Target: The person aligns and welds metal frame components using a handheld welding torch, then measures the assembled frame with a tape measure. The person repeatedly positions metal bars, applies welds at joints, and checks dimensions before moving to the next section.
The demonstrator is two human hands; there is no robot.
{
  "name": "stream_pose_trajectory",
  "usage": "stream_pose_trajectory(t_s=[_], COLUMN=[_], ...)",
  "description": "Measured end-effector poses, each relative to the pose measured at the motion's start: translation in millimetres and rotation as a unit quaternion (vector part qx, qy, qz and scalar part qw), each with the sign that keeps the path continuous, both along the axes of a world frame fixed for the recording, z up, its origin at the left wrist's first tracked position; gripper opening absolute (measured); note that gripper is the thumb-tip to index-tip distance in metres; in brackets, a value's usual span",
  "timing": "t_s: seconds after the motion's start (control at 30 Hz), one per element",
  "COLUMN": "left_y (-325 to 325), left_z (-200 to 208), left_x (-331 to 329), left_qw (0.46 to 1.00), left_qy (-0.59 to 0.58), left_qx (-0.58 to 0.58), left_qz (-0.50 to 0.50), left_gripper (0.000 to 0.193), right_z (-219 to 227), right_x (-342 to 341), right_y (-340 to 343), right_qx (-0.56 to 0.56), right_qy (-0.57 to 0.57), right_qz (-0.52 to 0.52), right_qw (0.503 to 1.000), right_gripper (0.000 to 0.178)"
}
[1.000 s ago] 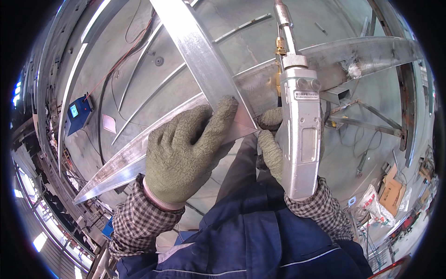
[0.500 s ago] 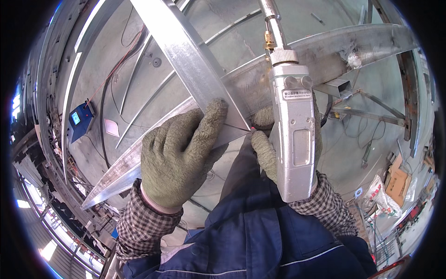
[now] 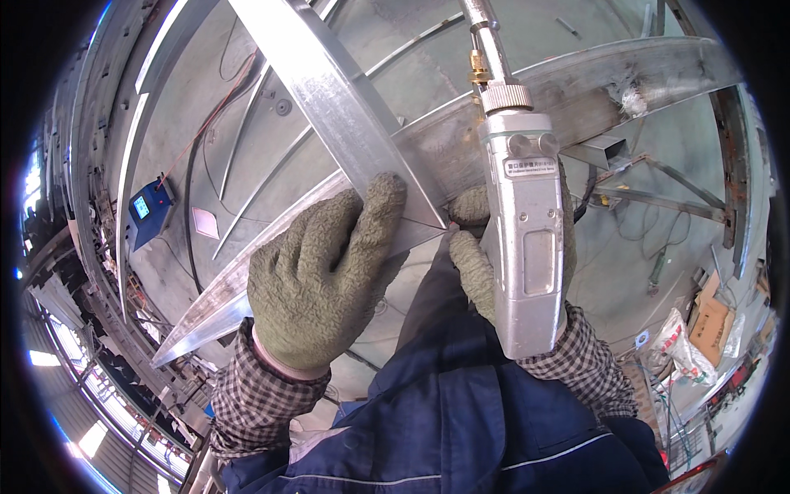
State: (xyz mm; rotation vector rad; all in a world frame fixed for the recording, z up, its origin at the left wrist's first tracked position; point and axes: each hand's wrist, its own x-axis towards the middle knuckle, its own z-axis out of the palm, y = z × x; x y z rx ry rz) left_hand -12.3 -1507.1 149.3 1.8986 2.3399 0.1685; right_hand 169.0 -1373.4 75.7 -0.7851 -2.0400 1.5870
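My left hand (image 3: 309, 284), in an olive-green textured glove, is curled over the metal where a shiny straight metal bar (image 3: 317, 86) meets a long curved metal beam (image 3: 592, 99). Its thumb lies against the bar near its pointed lower end; some fingertips are hidden. In my gloved right hand (image 3: 473, 267) is a silver handheld welding gun (image 3: 527, 247), with a knurled collar and metal tube at its far end. The gun's body covers most of that hand. Its visible fingers sit beside the bar's tip at the joint.
A blue box with a lit screen (image 3: 150, 214) stands on the floor at left, with cables around it. Open square tubing (image 3: 605, 151) and an angled frame (image 3: 679, 177) lie at right. Cardboard (image 3: 709, 329) and a white sack (image 3: 679, 350) are at lower right.
The whole view has shifted slightly, with the floor items moving a little rightward. Both hands keep their holds, and the gun stays by the joint.
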Motion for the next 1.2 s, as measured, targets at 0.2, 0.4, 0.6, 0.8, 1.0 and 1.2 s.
stream_pose_trajectory(t_s=[0.2, 0.4, 0.6, 0.8, 1.0, 1.2], left_y=[2, 1, -4, -5, -4, -6], left_z=[0, 2, -2, 7, 7, 3], left_x=[4, 6, 8, 7, 8, 6], left_qw=[1.0, 1.0, 0.999, 0.999, 0.999, 0.999], left_qy=[0.012, -0.005, 0.029, -0.012, -0.014, -0.007], left_qx=[0.006, 0.001, 0.015, -0.005, 0.007, 0.004], left_qz=[0.018, 0.02, 0.032, 0.033, 0.037, 0.048], left_gripper=[0.074, 0.079, 0.075, 0.076, 0.072, 0.075], right_z=[2, 2, -6, -8, -7, -9], right_x=[1, 0, -2, 1, 7, 32], right_y=[-1, -1, -1, -4, -10, 11], right_qx=[-0.018, -0.02, -0.024, -0.086, -0.419, -0.289], right_qy=[0.011, 0.01, 0.096, 0.087, 0.21, 0.097], right_qz=[0.003, 0.002, 0.022, 0.032, -0.054, -0.041], right_qw=[1.0, 1.0, 0.995, 0.992, 0.882, 0.951], right_gripper=[0.056, 0.064, 0.073, 0.088, 0.077, 0.046])
